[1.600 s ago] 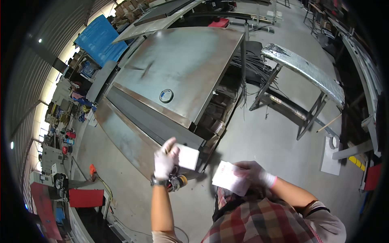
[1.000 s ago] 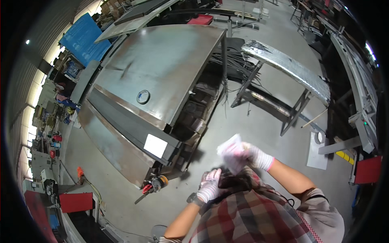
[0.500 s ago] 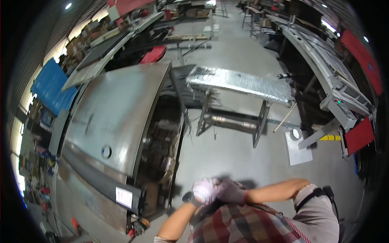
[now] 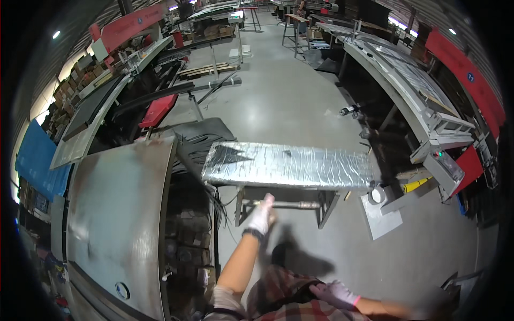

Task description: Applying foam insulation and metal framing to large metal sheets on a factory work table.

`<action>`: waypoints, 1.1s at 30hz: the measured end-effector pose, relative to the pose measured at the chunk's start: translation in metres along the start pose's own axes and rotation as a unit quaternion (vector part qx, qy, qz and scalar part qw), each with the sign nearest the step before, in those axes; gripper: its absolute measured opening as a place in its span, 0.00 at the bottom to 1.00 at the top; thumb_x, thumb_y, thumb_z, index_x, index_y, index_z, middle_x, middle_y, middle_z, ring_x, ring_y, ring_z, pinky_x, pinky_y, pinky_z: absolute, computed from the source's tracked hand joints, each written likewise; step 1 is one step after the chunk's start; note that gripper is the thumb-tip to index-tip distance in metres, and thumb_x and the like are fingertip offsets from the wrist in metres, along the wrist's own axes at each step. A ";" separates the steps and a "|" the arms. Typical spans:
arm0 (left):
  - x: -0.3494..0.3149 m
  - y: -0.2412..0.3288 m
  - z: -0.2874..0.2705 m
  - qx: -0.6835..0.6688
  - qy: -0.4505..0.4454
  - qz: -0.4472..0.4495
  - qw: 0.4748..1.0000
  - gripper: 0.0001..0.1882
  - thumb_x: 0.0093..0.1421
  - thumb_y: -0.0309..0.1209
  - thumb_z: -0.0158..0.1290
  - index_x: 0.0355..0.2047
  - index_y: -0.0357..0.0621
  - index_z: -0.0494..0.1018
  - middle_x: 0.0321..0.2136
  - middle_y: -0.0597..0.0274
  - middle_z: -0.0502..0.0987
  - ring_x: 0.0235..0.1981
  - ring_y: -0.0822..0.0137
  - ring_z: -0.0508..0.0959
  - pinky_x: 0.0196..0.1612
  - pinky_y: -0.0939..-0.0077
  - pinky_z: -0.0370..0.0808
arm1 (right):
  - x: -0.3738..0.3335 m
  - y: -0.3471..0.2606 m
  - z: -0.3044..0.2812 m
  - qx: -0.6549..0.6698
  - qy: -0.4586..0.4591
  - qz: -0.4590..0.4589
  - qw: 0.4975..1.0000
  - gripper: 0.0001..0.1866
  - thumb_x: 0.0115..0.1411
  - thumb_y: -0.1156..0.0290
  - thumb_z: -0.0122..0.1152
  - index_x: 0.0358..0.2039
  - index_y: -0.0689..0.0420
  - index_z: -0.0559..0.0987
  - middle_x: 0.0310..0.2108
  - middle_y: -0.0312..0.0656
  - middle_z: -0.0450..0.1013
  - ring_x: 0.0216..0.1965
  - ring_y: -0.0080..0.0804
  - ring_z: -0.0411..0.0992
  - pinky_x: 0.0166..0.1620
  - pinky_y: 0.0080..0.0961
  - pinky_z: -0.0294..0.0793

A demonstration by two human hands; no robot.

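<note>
My left hand [image 4: 261,216], in a pale glove with a dark band at the wrist, reaches forward in front of the foil-covered bench [image 4: 305,167]. Its fingers look curled, and what they hold, if anything, is hidden. In the picture it overlaps the bench's lower crossbar; I cannot tell that it touches it. My right hand [image 4: 336,295], gloved with a pink cuff, lies low by my waist against the checked shirt [image 4: 278,283]. Its fingers are stretched out over dark cloth. The bench top is wrapped in wrinkled silver foil with a dark patch at its left end.
To the left stands a metal-topped table [image 4: 115,214] with a tape roll [image 4: 127,291] on it and boxes beneath. Dark cables [image 4: 217,200] hang beside the bench. On the floor at right lies a white board [image 4: 386,224] bearing a white roll [image 4: 376,202]. A long machine [image 4: 396,75] runs along the right.
My hands, together at my waist before, have parted: the left went forward, the right stayed low and moved right. The foil-covered bench now appears nearer and lower in view.
</note>
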State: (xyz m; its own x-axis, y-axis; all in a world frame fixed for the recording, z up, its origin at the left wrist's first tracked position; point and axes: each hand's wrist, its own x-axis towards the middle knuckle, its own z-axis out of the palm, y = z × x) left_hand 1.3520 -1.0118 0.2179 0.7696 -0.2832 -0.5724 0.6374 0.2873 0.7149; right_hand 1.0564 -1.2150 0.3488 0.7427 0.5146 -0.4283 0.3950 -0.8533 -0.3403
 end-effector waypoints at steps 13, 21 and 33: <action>-0.008 -0.018 0.043 -0.458 0.109 0.131 0.872 0.31 0.60 0.56 0.44 0.56 0.49 0.63 0.52 0.60 0.69 0.53 0.58 0.69 0.56 0.60 0.65 | 0.055 0.245 0.064 0.878 0.312 0.142 0.334 0.29 0.50 0.39 0.61 0.32 0.53 0.68 0.22 0.35 0.66 0.23 0.29 0.67 0.26 0.31 0.67; -0.192 -0.153 0.013 -0.507 0.135 0.175 0.833 0.35 0.60 0.56 0.45 0.59 0.46 0.58 0.57 0.57 0.63 0.58 0.55 0.63 0.61 0.55 0.58 | 0.038 0.229 0.057 0.896 0.293 0.238 0.235 0.50 0.36 0.37 0.70 0.55 0.55 0.64 0.48 0.40 0.68 0.47 0.42 0.69 0.49 0.47 0.70; -0.466 -0.355 -0.048 -0.675 0.051 -0.024 0.736 0.31 0.62 0.49 0.45 0.60 0.43 0.59 0.59 0.54 0.62 0.61 0.56 0.59 0.65 0.59 0.50 | -0.200 0.025 0.216 0.860 0.269 0.274 0.336 0.39 0.51 0.37 0.51 0.54 0.56 0.67 0.50 0.45 0.68 0.48 0.36 0.68 0.44 0.34 0.72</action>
State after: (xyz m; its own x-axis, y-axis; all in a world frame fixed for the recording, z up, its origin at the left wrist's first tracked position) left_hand 0.7691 -0.9380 0.2109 0.7006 -0.2723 -0.6595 0.0678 0.9456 -0.3183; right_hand 0.8014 -1.3213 0.2454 0.6217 -0.1646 -0.7657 -0.4342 0.7412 -0.5119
